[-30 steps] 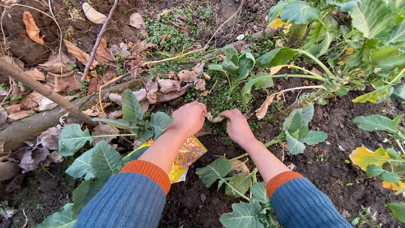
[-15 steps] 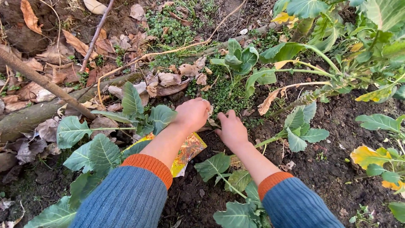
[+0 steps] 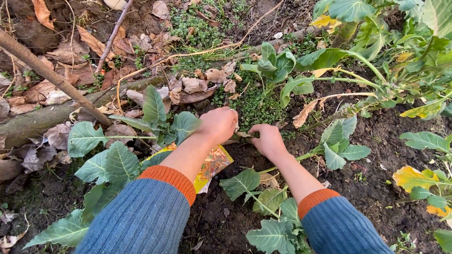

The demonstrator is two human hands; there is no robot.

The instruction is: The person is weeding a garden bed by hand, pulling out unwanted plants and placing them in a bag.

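Note:
My left hand (image 3: 219,124) is closed in a fist just above the dark soil (image 3: 376,164), beside a patch of low green weeds (image 3: 256,108). A small pale scrap shows at its knuckles; whether the fist holds anything is hidden. My right hand (image 3: 268,139) rests on the ground close to its right, with the fingers curled down into the soil at the weeds' edge and the fingertips out of sight. A bit of dry leaf (image 3: 243,135) lies between the two hands. Under my left forearm lies a yellow and orange packet (image 3: 215,164).
Young leafy cabbage-like plants stand to the left (image 3: 155,117), in front (image 3: 245,183), behind (image 3: 273,66) and to the right (image 3: 339,146). A large plant with yellowing leaves (image 3: 376,70) fills the right. A log (image 3: 42,122), a leaning branch (image 3: 52,77) and dry leaves lie at the left.
Both hands have drawn slightly apart and dropped the pale piece they held together. My right hand opened, reached forward, then curled its fingers into the ground.

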